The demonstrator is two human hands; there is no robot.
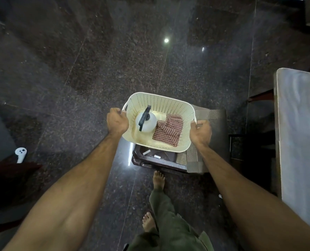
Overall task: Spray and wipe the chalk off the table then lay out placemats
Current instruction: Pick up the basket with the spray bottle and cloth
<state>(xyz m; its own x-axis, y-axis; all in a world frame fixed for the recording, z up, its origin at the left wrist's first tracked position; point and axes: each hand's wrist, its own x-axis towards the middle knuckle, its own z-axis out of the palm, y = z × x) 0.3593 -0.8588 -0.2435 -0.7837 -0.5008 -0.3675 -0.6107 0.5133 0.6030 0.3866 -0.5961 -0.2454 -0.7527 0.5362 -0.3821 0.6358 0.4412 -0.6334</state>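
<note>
Count: one basket (pixel 170 104), one spray bottle (pixel 147 125) and one checked cloth (pixel 168 132) inside it; perhaps two chalk pieces (pixel 147 152) on the dark stool below | Room: open floor (pixel 60 69) ahead and left; surface (pixel 302 124) edge well right | Grips: left hand (pixel 117 122) and right hand (pixel 201 132) each clamp a basket rim, arms outstretched.

pale grey table top (pixel 302 134): cut off by the right edge, its far side unseen
dark brown plastic stool (pixel 150 160): mostly hidden under the cream perforated plastic basket (pixel 161 104)
woven beige placemats (pixel 210 115): partly covered by the basket; number cannot be told
small white pieces on the stool (pixel 157 156): too small to identify
</note>
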